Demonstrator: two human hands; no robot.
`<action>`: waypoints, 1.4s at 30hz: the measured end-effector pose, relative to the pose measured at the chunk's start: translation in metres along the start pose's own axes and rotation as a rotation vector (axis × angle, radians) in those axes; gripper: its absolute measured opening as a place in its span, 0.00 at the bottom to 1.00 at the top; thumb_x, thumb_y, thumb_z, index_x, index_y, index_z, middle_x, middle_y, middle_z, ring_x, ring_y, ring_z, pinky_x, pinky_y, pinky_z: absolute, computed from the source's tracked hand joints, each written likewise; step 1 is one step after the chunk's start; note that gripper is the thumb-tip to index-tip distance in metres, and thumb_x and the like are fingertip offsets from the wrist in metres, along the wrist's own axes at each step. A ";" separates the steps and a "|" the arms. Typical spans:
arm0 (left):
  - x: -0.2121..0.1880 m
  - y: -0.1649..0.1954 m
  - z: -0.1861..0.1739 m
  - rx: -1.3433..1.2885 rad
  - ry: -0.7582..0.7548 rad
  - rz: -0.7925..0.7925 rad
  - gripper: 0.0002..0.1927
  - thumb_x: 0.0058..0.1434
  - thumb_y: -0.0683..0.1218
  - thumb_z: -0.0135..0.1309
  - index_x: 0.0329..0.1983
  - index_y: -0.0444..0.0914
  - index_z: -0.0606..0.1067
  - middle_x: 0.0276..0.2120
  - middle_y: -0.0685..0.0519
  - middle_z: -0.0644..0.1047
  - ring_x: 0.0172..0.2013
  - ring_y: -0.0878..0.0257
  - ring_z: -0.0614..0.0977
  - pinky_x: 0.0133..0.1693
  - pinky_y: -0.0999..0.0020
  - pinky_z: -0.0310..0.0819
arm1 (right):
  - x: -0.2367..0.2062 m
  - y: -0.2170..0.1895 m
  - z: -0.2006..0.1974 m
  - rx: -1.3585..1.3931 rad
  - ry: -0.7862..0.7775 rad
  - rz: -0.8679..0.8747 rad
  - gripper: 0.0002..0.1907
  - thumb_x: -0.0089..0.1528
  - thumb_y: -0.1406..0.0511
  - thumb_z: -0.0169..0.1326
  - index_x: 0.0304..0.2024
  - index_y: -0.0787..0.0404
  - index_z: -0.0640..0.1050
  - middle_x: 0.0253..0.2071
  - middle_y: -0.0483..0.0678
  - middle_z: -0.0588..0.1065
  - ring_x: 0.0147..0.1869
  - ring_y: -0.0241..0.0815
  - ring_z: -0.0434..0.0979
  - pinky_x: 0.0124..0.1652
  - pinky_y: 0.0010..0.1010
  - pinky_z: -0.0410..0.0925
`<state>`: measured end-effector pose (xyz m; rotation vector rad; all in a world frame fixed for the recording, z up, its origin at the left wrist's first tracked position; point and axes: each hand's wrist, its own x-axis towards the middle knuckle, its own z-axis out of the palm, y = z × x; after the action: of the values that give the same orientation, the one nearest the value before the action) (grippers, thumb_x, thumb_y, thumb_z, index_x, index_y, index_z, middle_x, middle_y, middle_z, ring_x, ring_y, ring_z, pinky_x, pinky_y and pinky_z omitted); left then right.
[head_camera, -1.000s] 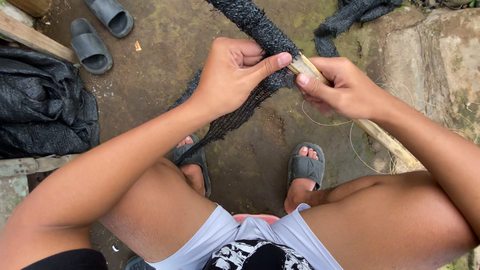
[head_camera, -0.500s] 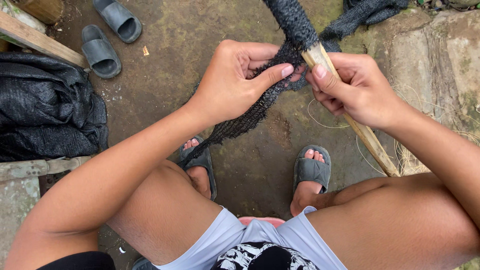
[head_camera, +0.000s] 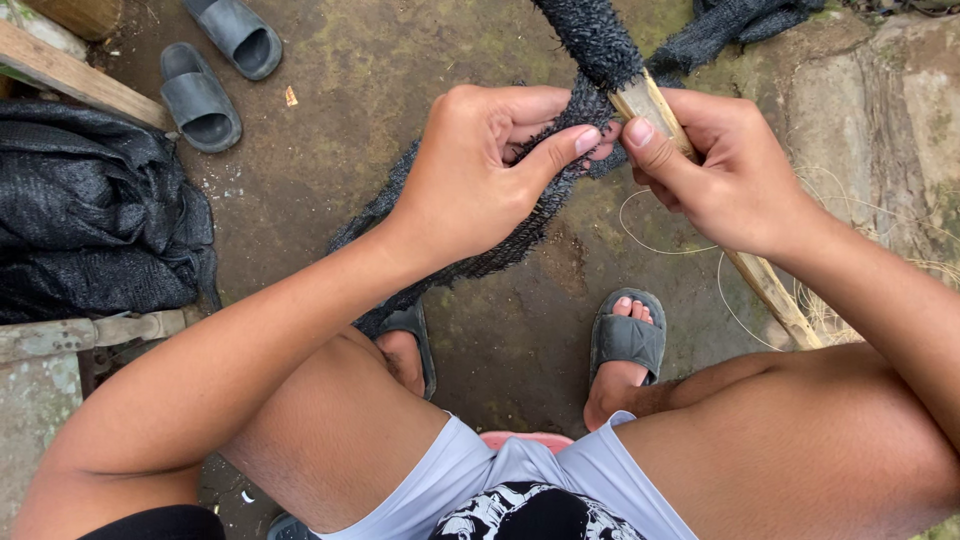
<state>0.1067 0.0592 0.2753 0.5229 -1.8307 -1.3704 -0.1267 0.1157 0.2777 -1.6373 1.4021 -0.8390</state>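
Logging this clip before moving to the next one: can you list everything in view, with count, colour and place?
black mesh netting strip: one, black, running from top centre down between the hands toward the left foot
wooden stick: one, pale brown, held slanting from the netting down to the right
spare slippers: two, grey, top left on the ground
folded black netting: one pile, black, far left
wooden plank: one, brown, top left
thin fibre strands: several, pale, on the ground at right
worn slippers: two, grey, on the feet
left hand: fingers gripping the netting strip
right hand: fingers gripping the stick
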 end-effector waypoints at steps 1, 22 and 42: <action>0.000 0.000 0.000 0.006 0.003 0.001 0.07 0.73 0.39 0.55 0.45 0.28 0.79 0.36 0.55 0.83 0.40 0.79 0.76 0.39 0.77 0.77 | 0.001 0.000 0.001 -0.040 0.011 -0.009 0.17 0.74 0.55 0.48 0.45 0.61 0.79 0.25 0.38 0.70 0.26 0.25 0.64 0.25 0.23 0.59; -0.002 -0.011 0.009 -0.056 0.074 -0.069 0.07 0.74 0.39 0.55 0.44 0.27 0.76 0.32 0.59 0.75 0.37 0.78 0.69 0.36 0.76 0.69 | 0.001 -0.011 0.015 -0.713 0.143 -0.218 0.12 0.76 0.65 0.51 0.50 0.67 0.64 0.29 0.63 0.73 0.36 0.70 0.74 0.34 0.56 0.64; 0.005 -0.015 -0.001 0.021 0.194 -0.194 0.15 0.70 0.49 0.60 0.33 0.32 0.80 0.24 0.62 0.70 0.28 0.76 0.65 0.28 0.73 0.56 | 0.002 -0.015 0.012 -0.709 0.015 -0.362 0.25 0.69 0.62 0.56 0.60 0.70 0.64 0.47 0.62 0.70 0.50 0.59 0.70 0.50 0.46 0.65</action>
<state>0.1027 0.0502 0.2625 0.8340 -1.6727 -1.3752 -0.1093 0.1160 0.2859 -2.4798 1.5356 -0.5666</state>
